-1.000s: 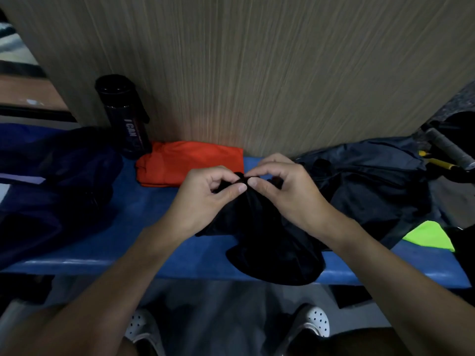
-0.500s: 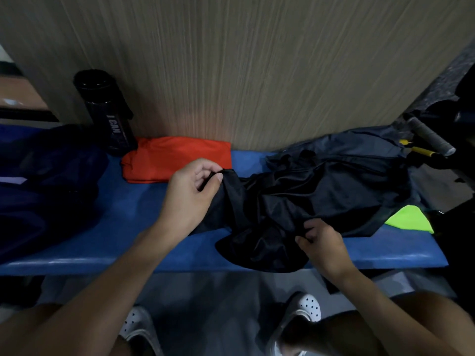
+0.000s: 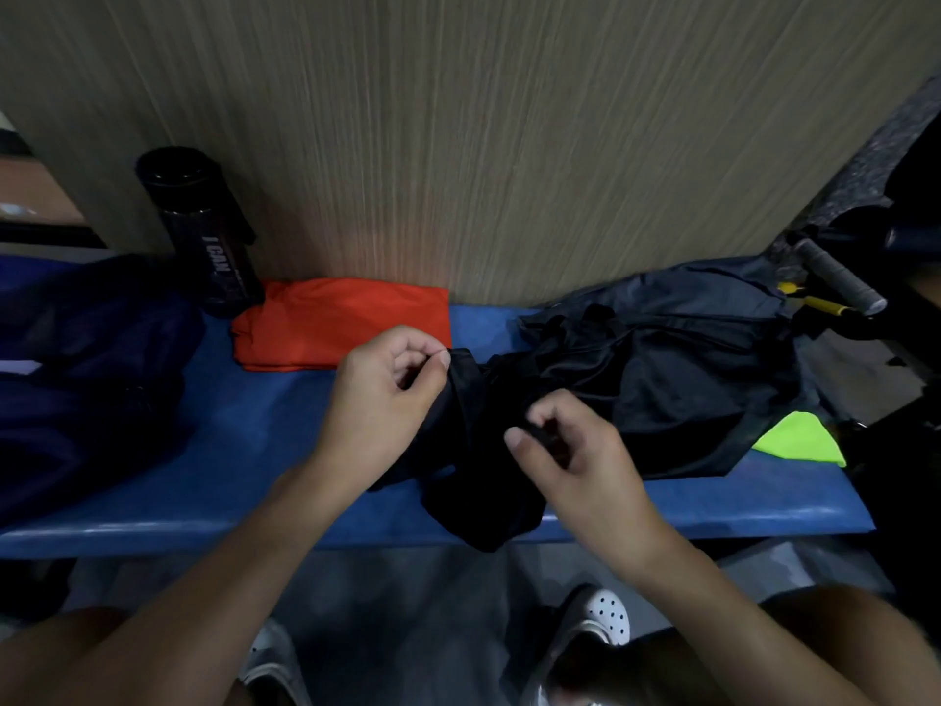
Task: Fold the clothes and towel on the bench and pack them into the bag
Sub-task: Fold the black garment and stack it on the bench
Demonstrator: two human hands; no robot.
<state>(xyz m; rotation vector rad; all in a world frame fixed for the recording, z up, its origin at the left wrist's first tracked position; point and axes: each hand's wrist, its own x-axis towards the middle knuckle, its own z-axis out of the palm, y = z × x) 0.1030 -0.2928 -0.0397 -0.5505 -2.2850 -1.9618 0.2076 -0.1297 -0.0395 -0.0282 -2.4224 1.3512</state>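
Left grip (image 3: 387, 394) is pinching the far edge of the black garment (image 3: 478, 486) between thumb and forefinger, and the right grip (image 3: 570, 450) has fingers curled onto a fold of it just nearer and to the right, so I'd say we're still hunting for corners. It's bunched mid-desk (image 3: 254, 450), held edge running far-left to near-right, a lump drooping over the near edge, bag (image 3: 91, 359) well off left. Next move probably needs both grips pulling apart to spread it flat.

Crumpled black garment (image 3: 473, 496), perhaps shorts
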